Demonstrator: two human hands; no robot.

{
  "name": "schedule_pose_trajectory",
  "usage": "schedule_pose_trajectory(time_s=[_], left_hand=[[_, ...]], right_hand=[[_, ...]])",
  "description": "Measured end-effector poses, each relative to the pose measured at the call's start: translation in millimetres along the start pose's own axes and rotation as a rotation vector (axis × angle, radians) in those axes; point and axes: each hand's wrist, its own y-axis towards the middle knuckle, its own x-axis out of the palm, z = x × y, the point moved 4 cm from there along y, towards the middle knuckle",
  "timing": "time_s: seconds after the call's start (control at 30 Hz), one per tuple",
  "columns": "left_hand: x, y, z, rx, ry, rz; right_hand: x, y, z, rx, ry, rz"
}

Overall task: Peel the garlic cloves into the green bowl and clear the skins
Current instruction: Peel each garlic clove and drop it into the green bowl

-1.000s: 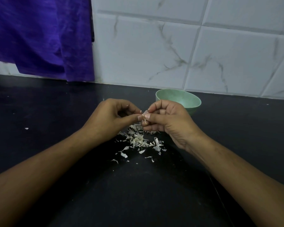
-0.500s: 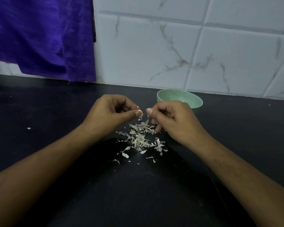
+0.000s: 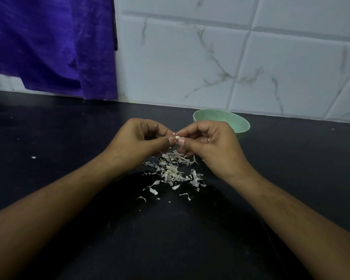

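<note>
A small pale garlic clove [image 3: 177, 137] is pinched between the fingertips of both hands, above the counter. My left hand [image 3: 137, 142] holds it from the left with thumb and curled fingers. My right hand [image 3: 210, 146] pinches it from the right. Directly below lies a loose pile of papery garlic skins [image 3: 174, 170] on the black counter. The green bowl [image 3: 238, 123] stands just behind my right hand, partly hidden by it; its contents cannot be seen.
The black counter [image 3: 69, 138] runs to a white marbled tile wall [image 3: 210, 67]. A purple cloth [image 3: 49, 43] hangs at the back left. One stray skin flake [image 3: 33, 157] lies far left on the counter.
Half a second ago the hands were slightly apart, the clove in the left fingers. Now the fingertips meet again on the clove. More skin bits lie on the pile.
</note>
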Motion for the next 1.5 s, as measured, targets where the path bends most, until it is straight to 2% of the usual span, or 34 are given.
schedule_pose_trajectory(time_s=[0.43, 0.77, 0.87, 1.03, 1.23, 1.5], left_hand=[[13.0, -7.5, 0.0, -0.291, -0.338, 0.136], [15.2, -9.3, -3.0, -0.546, -0.599, 0.075], [14.6, -6.5, -1.8, -0.465, -0.532, 0.078], [9.7, -4.2, 6.7, -0.198, -0.222, 0.080], [15.6, -5.4, 4.5, -0.075, 0.008, 0.009], [2.1, -5.1, 9.1, 0.094, 0.231, 0.101]], right_hand=[[8.1, 0.2, 5.8, -0.014, 0.095, 0.054], [15.4, -2.8, 2.0, -0.056, 0.117, 0.028], [16.8, -0.6, 6.1, 0.027, 0.228, 0.020], [16.9, 1.7, 9.6, 0.140, 0.367, 0.042], [7.9, 4.0, 7.7, 0.230, 0.587, 0.089], [-0.2, 3.4, 4.8, 0.200, 0.330, 0.031]])
